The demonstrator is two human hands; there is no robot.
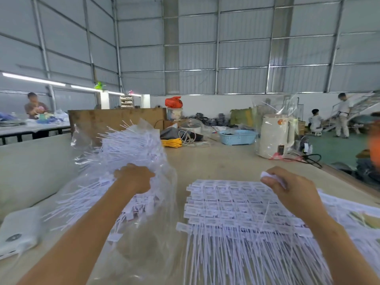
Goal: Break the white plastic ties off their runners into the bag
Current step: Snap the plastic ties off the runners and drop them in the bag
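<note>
A clear plastic bag point(164, 202) lies open on the table's left half, stuffed with loose white ties point(131, 145) whose tails stick out. My left hand point(134, 177) reaches into the bag's mouth with its fingers curled among the ties. On the right, a stack of white ties on their runners point(236, 206) lies flat, tags at the far end, tails pointing toward me. My right hand point(287, 188) hovers over the stack's far right corner and grips a small white clump of ties point(267, 177).
The pale table point(216, 161) carries a blue basket point(236, 136), a white appliance in plastic wrap point(275, 136), yellow cord and cables at the back. A white bag point(18, 233) lies at the near left. People stand far left and far right.
</note>
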